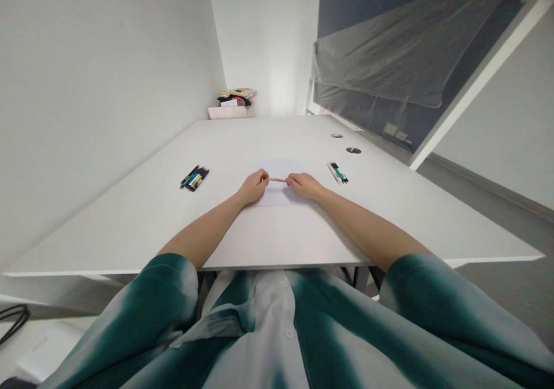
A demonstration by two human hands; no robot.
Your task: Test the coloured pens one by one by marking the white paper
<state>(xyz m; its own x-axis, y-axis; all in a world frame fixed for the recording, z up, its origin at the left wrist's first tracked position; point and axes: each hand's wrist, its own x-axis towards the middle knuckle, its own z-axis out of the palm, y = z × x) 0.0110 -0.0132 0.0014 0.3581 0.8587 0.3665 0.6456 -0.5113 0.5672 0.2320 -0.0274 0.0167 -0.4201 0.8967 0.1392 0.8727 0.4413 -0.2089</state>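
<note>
My left hand (254,186) and my right hand (305,186) are both closed, each pinching one end of a slim pink pen (277,179). The pen lies level between them, its two ends hidden by my fingers. Under it, a sheet of white paper (277,198) rests on the table in front of me. To the left of my left hand is a bunch of pens (194,178) in black, blue, green and yellow. A smaller group of white and green pens (338,172) lies to the right of my right hand.
The white table (277,236) runs along a wall at its left. Two round metal-rimmed fittings (354,150) are set in its far right part. At the far left end stands a pale box (231,112) with cloth-like items in it. A dark panel (389,60) with plastic sheeting rises at right.
</note>
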